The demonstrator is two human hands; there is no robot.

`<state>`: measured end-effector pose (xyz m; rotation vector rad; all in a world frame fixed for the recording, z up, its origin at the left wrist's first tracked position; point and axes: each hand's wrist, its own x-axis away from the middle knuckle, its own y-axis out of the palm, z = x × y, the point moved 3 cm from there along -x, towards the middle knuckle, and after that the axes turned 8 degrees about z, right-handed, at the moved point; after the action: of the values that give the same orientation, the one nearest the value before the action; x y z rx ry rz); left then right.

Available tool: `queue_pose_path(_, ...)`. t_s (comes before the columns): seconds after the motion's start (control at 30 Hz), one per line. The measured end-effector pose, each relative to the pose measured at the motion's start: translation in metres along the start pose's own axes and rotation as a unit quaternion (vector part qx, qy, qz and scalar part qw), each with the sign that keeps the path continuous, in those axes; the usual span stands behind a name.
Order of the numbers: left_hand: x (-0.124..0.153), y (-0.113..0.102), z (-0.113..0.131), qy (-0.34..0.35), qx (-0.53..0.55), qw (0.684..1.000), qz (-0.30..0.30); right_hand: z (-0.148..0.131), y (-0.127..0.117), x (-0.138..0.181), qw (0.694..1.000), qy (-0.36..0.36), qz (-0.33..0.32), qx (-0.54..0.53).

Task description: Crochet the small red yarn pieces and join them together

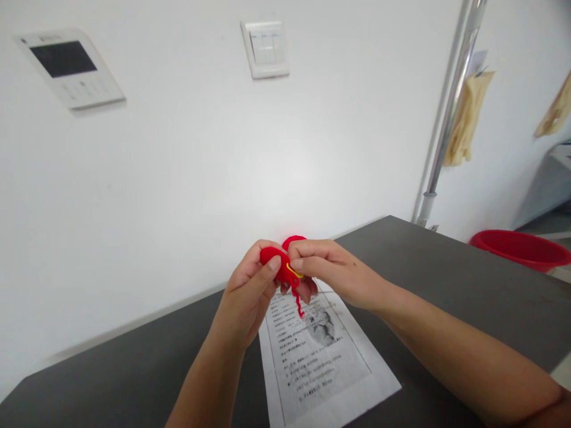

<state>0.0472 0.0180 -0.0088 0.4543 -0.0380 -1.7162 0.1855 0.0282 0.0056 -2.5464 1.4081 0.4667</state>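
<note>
Both hands meet above a dark grey table [468,297], pinching a small red yarn piece [280,263] between them. My left hand [250,291] is closed on its left side, thumb pressed on top. My right hand [325,267] is closed on its right side, and a thin yellow loop or hook [294,271] shows at its fingertips. A short red yarn tail [298,303] dangles below the piece. Directly under the hands lies a printed paper sheet [319,362] with text and a grey picture.
A white wall rises just behind the table, with a light switch [264,49] and a wall panel [69,66]. A metal pole [448,113] stands at the right with yellowish gloves [468,119] hanging. A red basin [521,248] sits beyond the table's right edge.
</note>
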Motion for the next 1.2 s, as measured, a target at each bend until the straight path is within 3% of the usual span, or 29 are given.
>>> queue_pose_path(1.2, 0.0030, 0.0005, 0.0091, 0.034, -0.062, 0.998, 0.007, 0.0042, 0.0007, -0.0005, 1.000, -0.001, 0.000, -0.001)
